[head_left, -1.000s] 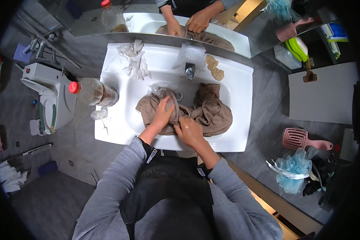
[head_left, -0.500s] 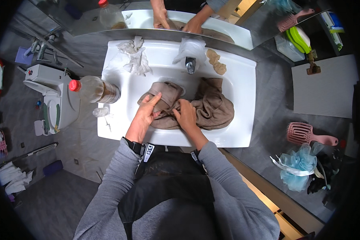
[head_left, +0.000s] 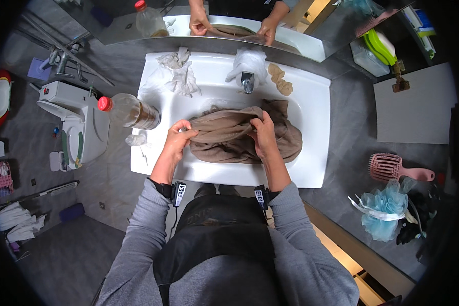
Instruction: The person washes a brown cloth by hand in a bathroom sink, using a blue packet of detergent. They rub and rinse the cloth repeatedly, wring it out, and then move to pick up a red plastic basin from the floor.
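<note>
A brown, wet-looking garment [head_left: 229,148] lies bunched in the white sink [head_left: 319,127]. My left hand [head_left: 177,138] pinches one end of a stretched fold of it near the basin's left side. The other end of that fold is gripped by my right hand [head_left: 264,133], thumb on top. Between both hands the cloth hangs slightly raised and spread, while the rest rests in the basin. Behind it stands the faucet [head_left: 247,81], wrapped at its base in a white cloth. The drain is covered by the garment.
On the sink's left rim stand a red-capped plastic bottle [head_left: 132,112] and a small clear packet [head_left: 135,139]. White cloths [head_left: 181,76] and a crumpled tan cloth [head_left: 280,80] lie along the back rim. A pink hairbrush [head_left: 398,167] and blue bath puff [head_left: 385,214] are on the right counter.
My hands have moved apart, the right one going rightward. The bunched fold they were working on is now stretched and lifted between them. The view has shifted slightly.
</note>
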### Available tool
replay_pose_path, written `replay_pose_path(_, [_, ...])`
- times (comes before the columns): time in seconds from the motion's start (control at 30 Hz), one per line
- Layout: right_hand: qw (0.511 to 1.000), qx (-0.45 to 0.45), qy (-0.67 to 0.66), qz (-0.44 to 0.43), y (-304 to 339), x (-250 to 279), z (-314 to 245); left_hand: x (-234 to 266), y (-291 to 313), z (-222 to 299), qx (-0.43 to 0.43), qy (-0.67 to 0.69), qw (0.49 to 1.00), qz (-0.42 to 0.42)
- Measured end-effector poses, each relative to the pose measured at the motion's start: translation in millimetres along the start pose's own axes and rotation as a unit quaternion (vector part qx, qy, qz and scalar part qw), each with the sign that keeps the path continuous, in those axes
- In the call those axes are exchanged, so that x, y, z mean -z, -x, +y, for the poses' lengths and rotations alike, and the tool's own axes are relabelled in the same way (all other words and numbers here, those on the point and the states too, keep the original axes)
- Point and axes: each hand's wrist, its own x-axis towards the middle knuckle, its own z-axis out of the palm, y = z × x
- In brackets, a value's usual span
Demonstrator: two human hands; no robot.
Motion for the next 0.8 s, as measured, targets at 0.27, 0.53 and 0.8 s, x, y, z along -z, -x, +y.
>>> replay_pose_path(0.27, [0.937, 0.077, 0.337, 0.052, 47.5, 39.9, 33.8, 8.8, 20.3, -47.8, -0.171, -0.074, 0.979, 0.077])
replay_pose_path(0.53, [0.900, 0.128, 0.416, 0.022, 92.0, 65.5, 111.8, 46.9, 51.0, -104.4, -0.179, -0.321, 0.919, 0.139])
replay_pose_path(0.8, [0.902, 0.143, 0.398, -0.086, 96.1, 78.1, 86.2, 54.9, 47.1, -102.6, -0.235, -0.292, 0.923, 0.083])
